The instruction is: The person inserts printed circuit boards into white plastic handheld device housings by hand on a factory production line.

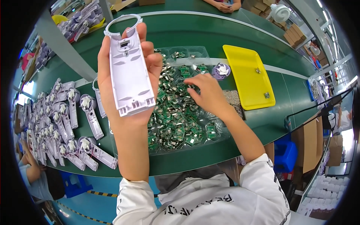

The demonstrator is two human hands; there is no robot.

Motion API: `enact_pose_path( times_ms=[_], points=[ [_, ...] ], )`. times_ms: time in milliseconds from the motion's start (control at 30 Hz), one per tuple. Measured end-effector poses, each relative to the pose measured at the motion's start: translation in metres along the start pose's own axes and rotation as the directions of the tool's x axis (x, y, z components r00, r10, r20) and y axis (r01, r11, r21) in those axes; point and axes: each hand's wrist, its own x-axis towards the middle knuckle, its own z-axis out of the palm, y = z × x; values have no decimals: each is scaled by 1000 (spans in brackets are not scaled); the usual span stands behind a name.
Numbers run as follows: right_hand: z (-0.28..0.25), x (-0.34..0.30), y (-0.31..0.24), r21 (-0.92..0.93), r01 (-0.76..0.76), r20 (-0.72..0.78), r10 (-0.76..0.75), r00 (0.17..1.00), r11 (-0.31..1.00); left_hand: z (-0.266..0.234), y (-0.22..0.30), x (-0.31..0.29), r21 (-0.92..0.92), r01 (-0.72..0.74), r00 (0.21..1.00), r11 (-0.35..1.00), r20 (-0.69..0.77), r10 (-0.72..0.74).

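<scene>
Nearest the camera, gripped in left hand (105, 78) and raised above green surface (180, 159): white plastic handle housing (130, 80). Turned ring end up, with hollow inner face toward camera. Clamped along both long edges, with left fingers (154, 61) curled round from behind at right. Positioned over clear plastic tray (201, 51): right hand (206, 92), with thumb and index finger slightly apart, tips close to green circuit boards (176, 116). Impossible to confirm any contact with boards.

Noted in clear tray: loose heap of circuit boards, spread across moulded compartments, thickest toward centre. Noted in yellow tray (245, 77), at right: two small metallic parts (267, 95), set apart from each other. Found just left of yellow tray: round purple part (221, 71) with white impeller on top. Found partly behind right forearm: dense patch of small pale parts (232, 97), too small to identify. Laid out at left, many overlapping: white-and-purple handle assemblies (91, 116), with white fan-shaped pieces in round ends.
</scene>
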Motion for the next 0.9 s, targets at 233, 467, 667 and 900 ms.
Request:
enact_pose_path(
  times_ms=[233, 467, 667, 900],
  points=[
    [4, 4, 2, -148, -73, 67, 84, 994, 986, 5, -6, -7, 13, -4, 997, 1000, -77, 5],
    [-10, 5, 4, 485, -276, 79, 272, 959, 830, 3, -16, -6, 59, 9, 994, 998, -109, -2],
    [1, -4, 3, 380, -114, -89, 159, 983, 918, 1, -14, -1, 44, 1, 996, 999, -92, 3],
    [-30, -1, 6, 967, -244, 178, 495, 851, 72, -1, -29, 3, 133, -3, 990, 991, -137, 21]
  ],
)
